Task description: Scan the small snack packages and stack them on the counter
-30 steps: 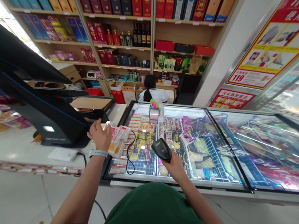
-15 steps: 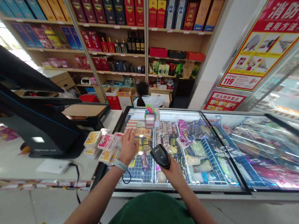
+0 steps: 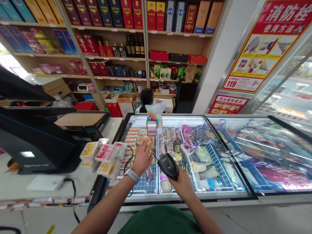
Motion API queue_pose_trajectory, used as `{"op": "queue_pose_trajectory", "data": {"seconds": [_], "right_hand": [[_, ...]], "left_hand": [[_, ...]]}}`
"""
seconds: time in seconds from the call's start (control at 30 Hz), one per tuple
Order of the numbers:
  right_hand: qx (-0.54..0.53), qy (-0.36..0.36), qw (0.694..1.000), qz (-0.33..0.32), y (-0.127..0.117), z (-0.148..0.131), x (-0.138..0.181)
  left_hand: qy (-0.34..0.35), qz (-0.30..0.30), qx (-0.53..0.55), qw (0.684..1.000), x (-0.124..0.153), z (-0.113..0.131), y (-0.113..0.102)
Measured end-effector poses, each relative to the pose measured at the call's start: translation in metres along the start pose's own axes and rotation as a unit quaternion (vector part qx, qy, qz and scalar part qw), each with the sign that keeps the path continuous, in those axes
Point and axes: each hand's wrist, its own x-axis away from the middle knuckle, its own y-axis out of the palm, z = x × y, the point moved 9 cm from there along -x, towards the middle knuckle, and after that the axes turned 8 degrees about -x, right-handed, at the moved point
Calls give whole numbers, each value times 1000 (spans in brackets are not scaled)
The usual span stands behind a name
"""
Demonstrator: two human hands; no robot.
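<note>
A black handheld barcode scanner (image 3: 167, 164) is gripped in my right hand (image 3: 180, 181), held above the glass freezer top (image 3: 148, 200). My left hand (image 3: 143, 159), with a watch on the wrist, is palm down over the glass, its fingers stretched out and holding nothing. The scanner's cable (image 3: 154, 155) runs from its front towards my left hand, which hides part of it; more black cord shows beside that wrist. Left of the hand, apart from it, several plastic food packs (image 3: 106, 152) with yellow and pink-red labels are stacked at the freezer's left edge.
A black checkout terminal (image 3: 35, 146) stands on the white counter (image 3: 0, 180) at left, near a white box (image 3: 45, 182). A small colourful stand (image 3: 152, 125) is at the freezer's back edge. Beyond it is another person (image 3: 146, 98), before shelves of boxes and bottles.
My left hand has moved right, away from the stacked packs and closer to the scanner. My right hand still holds the scanner. The whole view has shifted slightly.
</note>
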Motion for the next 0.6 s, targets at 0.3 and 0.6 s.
{"op": "queue_pose_trajectory", "data": {"seconds": [0.3, 0.6], "right_hand": [[3, 12, 1000, 14, -13, 9, 4], [-2, -1, 1000, 24, -25, 9, 4]], "left_hand": [[41, -8, 8, 999, -7, 25, 15], [73, -28, 8, 997, -16, 51, 19]]}}
